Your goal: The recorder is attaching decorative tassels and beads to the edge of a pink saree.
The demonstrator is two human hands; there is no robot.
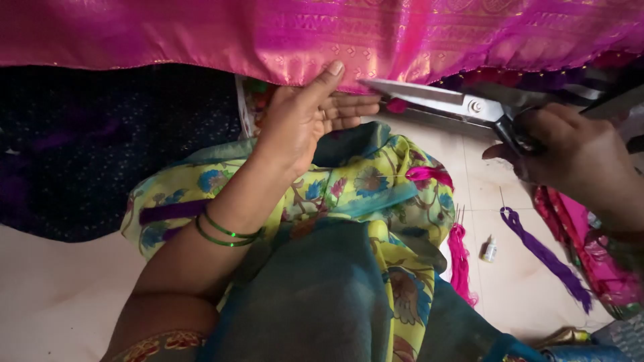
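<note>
Scissors (456, 100) in right hand (577, 157), fingers closed on handles, blades pointing left toward left hand (305, 114) pinching pink fabric (201, 33).

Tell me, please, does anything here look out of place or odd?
Nothing looks damaged or spilled. A small bottle lies tipped on the floor between loose pink threads and purple threads, below the scissors.

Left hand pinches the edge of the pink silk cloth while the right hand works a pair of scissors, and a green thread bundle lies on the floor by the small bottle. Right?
Not quite. The head view shows the thread bundle beside the small bottle is purple, not green. The rest holds: the left hand pinches the pink silk cloth edge, and the right hand works the scissors.
</note>
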